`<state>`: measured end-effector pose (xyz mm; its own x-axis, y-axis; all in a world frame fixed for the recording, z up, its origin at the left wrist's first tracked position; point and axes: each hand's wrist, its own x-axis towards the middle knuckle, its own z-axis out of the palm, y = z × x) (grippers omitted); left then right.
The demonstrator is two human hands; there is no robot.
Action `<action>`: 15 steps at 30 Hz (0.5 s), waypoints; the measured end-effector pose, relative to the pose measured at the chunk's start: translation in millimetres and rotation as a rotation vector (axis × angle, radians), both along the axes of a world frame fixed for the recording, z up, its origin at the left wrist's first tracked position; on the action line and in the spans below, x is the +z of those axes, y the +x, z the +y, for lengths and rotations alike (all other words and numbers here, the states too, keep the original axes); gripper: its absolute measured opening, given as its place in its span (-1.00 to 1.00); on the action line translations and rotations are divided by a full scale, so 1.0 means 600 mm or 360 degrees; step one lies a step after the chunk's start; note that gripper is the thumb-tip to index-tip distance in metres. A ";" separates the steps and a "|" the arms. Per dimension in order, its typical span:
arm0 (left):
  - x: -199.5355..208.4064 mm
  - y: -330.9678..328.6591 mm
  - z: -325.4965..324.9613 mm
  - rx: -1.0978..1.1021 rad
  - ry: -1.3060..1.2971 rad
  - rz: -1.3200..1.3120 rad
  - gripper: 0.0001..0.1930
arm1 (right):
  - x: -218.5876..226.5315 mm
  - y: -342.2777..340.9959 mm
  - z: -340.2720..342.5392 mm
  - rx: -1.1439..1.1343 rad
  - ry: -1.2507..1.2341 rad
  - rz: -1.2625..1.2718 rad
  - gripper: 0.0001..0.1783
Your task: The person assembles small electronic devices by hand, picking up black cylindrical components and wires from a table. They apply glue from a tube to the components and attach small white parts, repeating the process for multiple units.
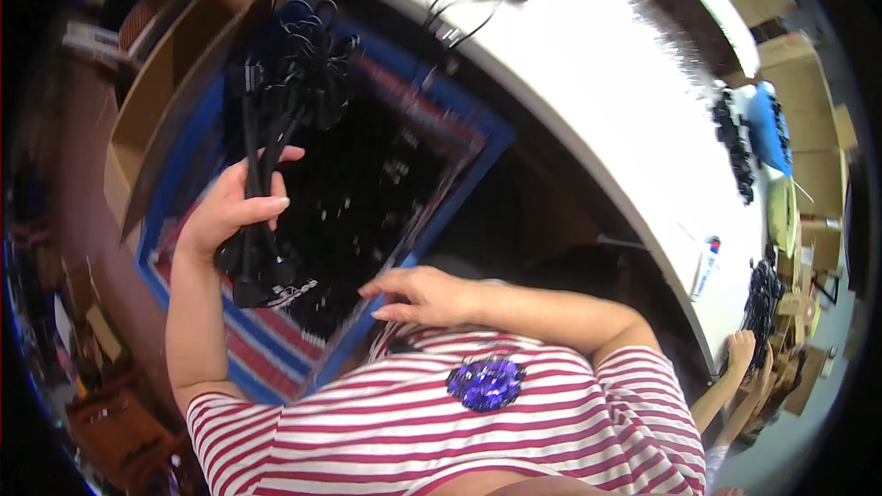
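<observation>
We are viewing the left hand [237, 207] from above; its thumb and fingers are curling around a bundle of black cables [312, 83], which it is holding over a striped, blue-edged bin [266, 349]. We are finding the right hand [427, 296] partly open, gripping nothing visible, near the bin's edge; whether it is touching, we cannot tell. A white tabletop [588, 101] is extending beyond, and a cardboard box [175, 96] is standing beside the bin.
</observation>
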<state>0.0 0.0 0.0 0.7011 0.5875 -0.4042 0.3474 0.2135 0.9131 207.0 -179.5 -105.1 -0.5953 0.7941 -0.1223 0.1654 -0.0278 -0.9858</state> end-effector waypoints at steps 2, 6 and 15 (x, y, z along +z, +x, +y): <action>0.039 0.034 0.036 0.0010 0.0041 -0.0043 -0.35 | -0.028 0.017 -0.001 -0.0203 -0.0036 0.0041 -0.62; 0.191 0.187 0.059 -0.0292 0.0338 -0.0252 -0.45 | 0.065 0.141 -0.086 -0.0582 -0.0371 0.0024 -0.67; 0.267 0.536 0.193 -0.0363 0.1398 0.0482 -0.63 | 0.122 0.245 -0.184 -0.1097 -0.0345 0.0227 -0.71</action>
<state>321.6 116.0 160.2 0.7742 0.6293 -0.0668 0.5436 -0.6073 0.5794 353.9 -290.1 -31.9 0.0082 0.9606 -0.2780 -0.0892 -0.2762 -0.9570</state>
